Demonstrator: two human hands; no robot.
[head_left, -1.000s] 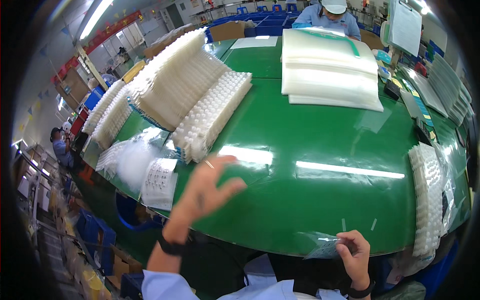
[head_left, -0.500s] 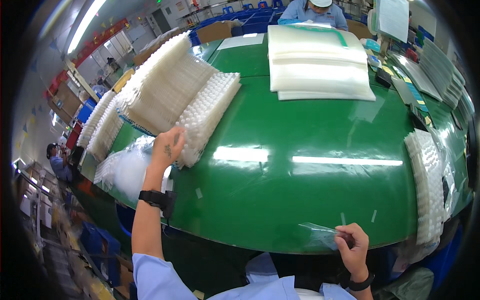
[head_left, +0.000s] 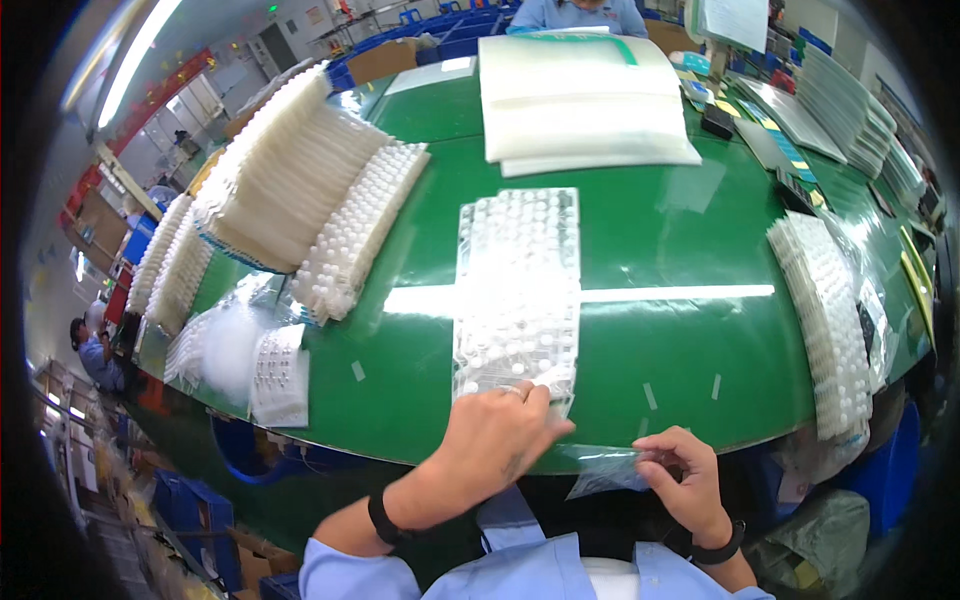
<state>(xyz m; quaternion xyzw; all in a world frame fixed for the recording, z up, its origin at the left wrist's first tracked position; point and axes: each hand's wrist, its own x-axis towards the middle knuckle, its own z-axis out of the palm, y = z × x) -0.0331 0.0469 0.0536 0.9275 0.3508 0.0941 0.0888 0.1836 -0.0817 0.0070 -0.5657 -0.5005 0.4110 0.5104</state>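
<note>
Left hand (head_left: 503,430) at dotted sheet's (head_left: 517,290) near edge, grip unclear. Right hand (head_left: 685,475) pinches clear film (head_left: 607,471). Green tabletop (head_left: 690,340) separates sheet, right-side stack (head_left: 822,325).

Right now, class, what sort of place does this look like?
Probably a factory workroom: a big green table bearing a stack of pale sheets, and another person in a blue shirt at its far side.

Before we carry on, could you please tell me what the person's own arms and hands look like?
The left hand is gloveless, with a thin ring, a faint dark marking and a black wristband. The right hand, also gloveless, has a black band at the wrist. A light blue sleeve covers the left arm higher up.
</note>
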